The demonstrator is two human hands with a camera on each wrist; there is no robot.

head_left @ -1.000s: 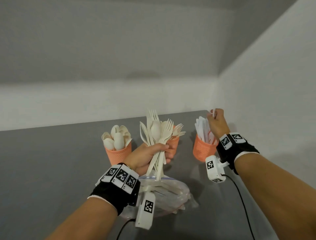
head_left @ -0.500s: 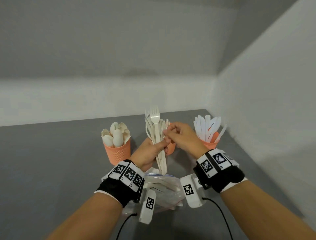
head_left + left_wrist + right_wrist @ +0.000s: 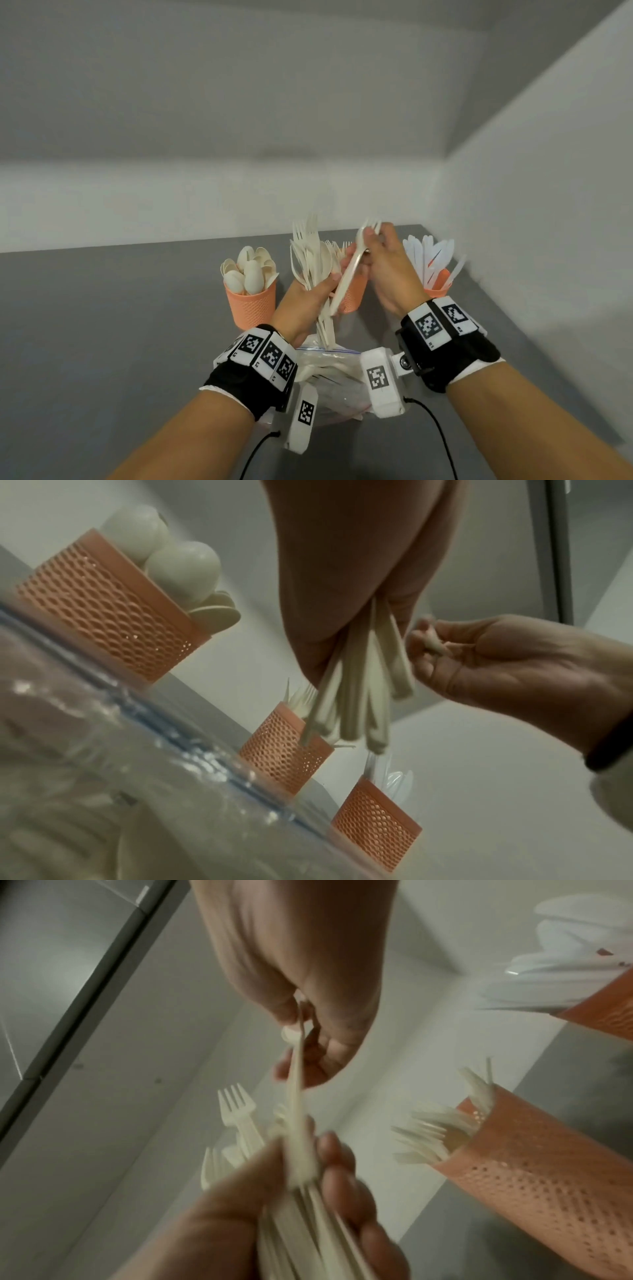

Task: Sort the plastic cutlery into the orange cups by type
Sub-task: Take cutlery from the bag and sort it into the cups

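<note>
My left hand (image 3: 310,298) grips an upright bundle of cream plastic cutlery (image 3: 313,260), mostly forks, above a clear bag. My right hand (image 3: 380,260) pinches a single cream fork (image 3: 352,270) near its head, its handle slanting down past the left fingers. In the right wrist view the fork (image 3: 298,1096) runs from the right hand (image 3: 308,1010) into the left hand's (image 3: 308,1191) bundle. Three orange cups stand behind: spoons in the left cup (image 3: 250,305), forks in the middle cup (image 3: 354,291), white knives in the right cup (image 3: 436,281).
A clear zip bag (image 3: 329,377) with more cutlery lies on the grey table (image 3: 120,325) under my wrists. A white wall (image 3: 531,240) closes in on the right beside the knife cup, and another wall runs behind the cups.
My right hand came from the knife cup over to the bundle, took hold of one fork and has drawn it up and to the right, almost free of the left hand.
</note>
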